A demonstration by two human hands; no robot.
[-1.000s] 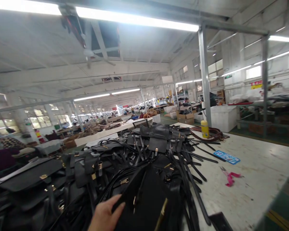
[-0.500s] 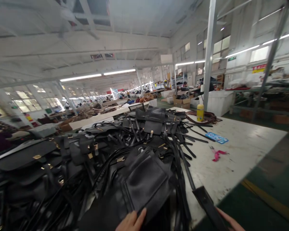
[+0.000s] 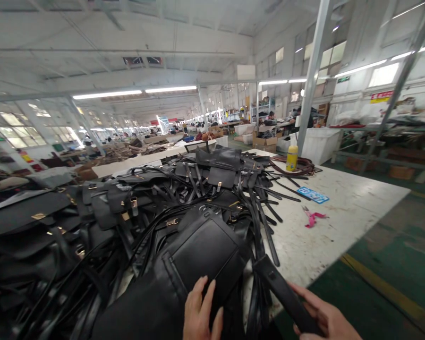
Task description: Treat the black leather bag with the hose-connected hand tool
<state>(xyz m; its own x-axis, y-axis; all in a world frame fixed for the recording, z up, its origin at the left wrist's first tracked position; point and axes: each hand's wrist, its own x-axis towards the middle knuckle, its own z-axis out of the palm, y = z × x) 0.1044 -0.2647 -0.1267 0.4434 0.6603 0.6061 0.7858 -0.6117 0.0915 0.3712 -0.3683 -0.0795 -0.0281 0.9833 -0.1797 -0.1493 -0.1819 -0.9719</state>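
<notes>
A black leather bag (image 3: 201,257) lies on top of a big heap of black bags and straps (image 3: 134,212) on a white table (image 3: 343,212). My left hand (image 3: 201,314) rests flat on the bag's near edge, fingers stretched out. My right hand (image 3: 326,318) is at the table's front edge, its fingers curled round a long black strap (image 3: 283,295) that runs up and left toward the bag.
Pink scissors (image 3: 313,217), a blue card (image 3: 313,194) and a yellow bottle (image 3: 292,158) sit on the bare right part of the table. A steel post (image 3: 313,75) stands behind. Green floor with a yellow line (image 3: 386,290) lies to the right. People work far back.
The view has tipped down and right. My left hand slid further onto the bag. My right hand came into sight holding the strap, which has lifted nearer to me.
</notes>
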